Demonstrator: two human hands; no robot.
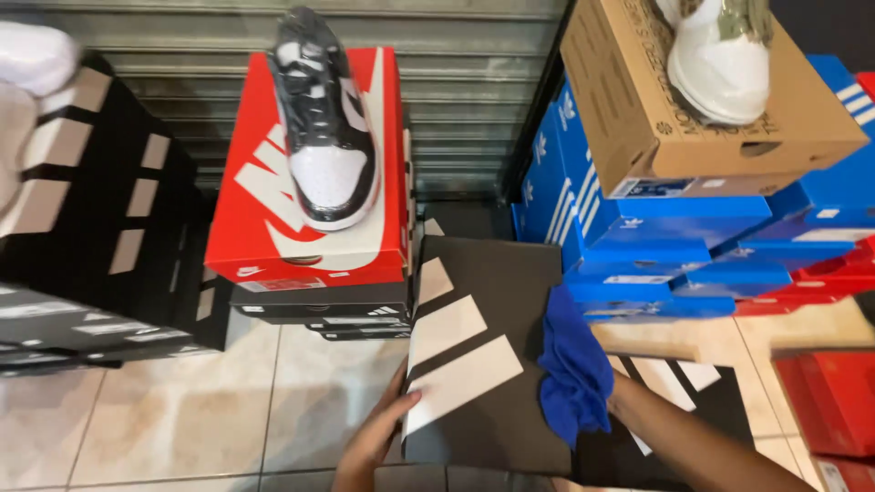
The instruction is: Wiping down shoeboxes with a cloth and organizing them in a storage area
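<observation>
— What are my hands doing?
— My left hand (378, 433) is gripping the near-left edge of the black shoe box (488, 346); my right hand's (612, 394) grip is closing on a blue cloth (574, 369), pressing its right side.

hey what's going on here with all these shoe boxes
A person holds a black shoebox with white stripes. The left hand grips its near left edge, and the right hand presses a blue cloth against its right side. Around it stand stacks of boxes: a red box with a black and white sneaker on top, blue boxes at right, and a brown box carrying a white shoe. The floor is tiled.
</observation>
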